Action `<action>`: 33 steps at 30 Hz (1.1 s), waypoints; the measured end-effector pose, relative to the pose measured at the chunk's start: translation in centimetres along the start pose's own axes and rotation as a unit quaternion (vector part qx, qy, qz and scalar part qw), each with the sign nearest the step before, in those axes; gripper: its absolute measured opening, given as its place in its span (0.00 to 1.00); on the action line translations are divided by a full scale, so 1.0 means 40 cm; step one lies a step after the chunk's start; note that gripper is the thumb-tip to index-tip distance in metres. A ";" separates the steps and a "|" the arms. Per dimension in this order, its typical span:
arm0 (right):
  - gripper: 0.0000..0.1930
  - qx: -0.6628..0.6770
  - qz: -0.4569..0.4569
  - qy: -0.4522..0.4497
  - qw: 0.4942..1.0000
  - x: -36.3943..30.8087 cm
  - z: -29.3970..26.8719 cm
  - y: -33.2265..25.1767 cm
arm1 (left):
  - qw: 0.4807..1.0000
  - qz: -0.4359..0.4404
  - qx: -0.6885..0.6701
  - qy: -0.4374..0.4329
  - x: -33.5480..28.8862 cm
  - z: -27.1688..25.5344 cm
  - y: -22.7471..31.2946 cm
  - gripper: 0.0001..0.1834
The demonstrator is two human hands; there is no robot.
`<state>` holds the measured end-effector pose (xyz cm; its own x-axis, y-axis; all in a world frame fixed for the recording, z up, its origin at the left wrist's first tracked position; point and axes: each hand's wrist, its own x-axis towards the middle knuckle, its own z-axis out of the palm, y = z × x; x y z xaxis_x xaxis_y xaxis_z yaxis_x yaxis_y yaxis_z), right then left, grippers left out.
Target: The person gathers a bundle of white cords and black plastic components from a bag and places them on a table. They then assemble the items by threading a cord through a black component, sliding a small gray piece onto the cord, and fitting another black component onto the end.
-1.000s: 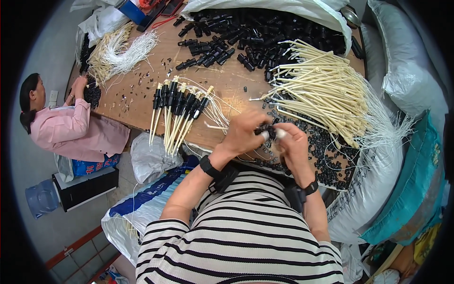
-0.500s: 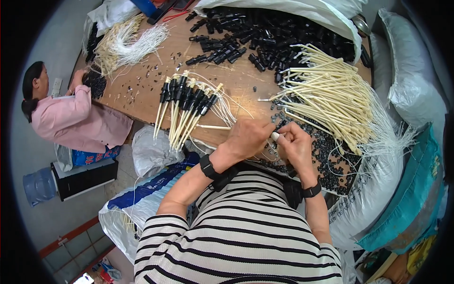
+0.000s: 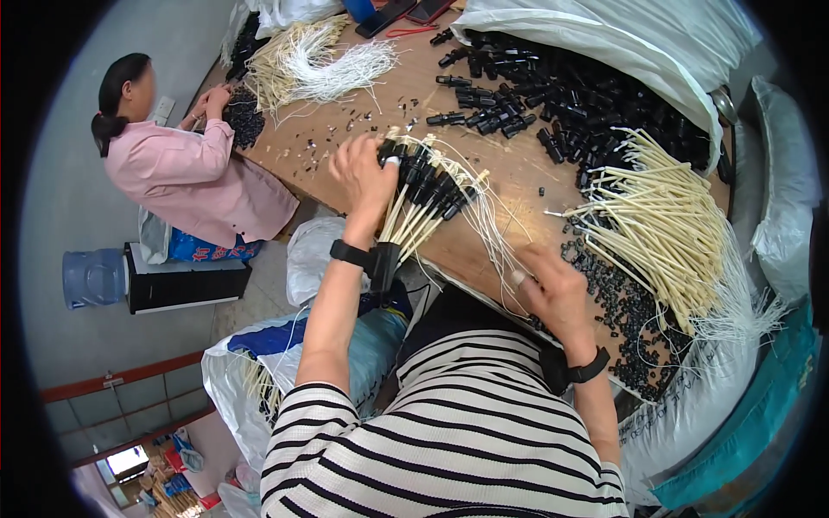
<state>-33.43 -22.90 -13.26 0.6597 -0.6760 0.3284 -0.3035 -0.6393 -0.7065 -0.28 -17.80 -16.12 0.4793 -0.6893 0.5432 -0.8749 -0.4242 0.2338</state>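
My left hand (image 3: 364,180) reaches over the left end of a row of pale sticks with black plastic fittings (image 3: 421,177). Its fingers are spread, and the thumb rests against the nearest fittings. Thin white cords (image 3: 485,226) trail from the fittings toward my right hand (image 3: 557,289). That hand is closed at the cords near the table's front edge, with white tape round its thumb. Its fingertips are partly hidden.
A heap of pale corded sticks (image 3: 665,233) lies right, beside small black pieces (image 3: 617,302). Black fittings (image 3: 553,95) spill from a white sack (image 3: 604,34). White cords (image 3: 345,65) lie far left, near a person in pink (image 3: 177,173). Full sacks (image 3: 781,173) stand right.
My hands have parted. The left moved up and left to the row of fittings; the right stayed near the front edge, by the cords. The view has shifted left.
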 end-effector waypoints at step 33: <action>0.15 0.034 0.141 0.081 0.986 -0.086 -0.134 0.098 | 0.811 0.126 -0.438 -0.367 -0.073 0.070 0.407 0.07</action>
<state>-40.57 -25.04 -13.81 0.4350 -0.8767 0.2055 -0.4085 -0.3955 -0.8226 -15.71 -24.33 -16.14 -0.0909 -0.9897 0.1107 -0.5116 0.1417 0.8475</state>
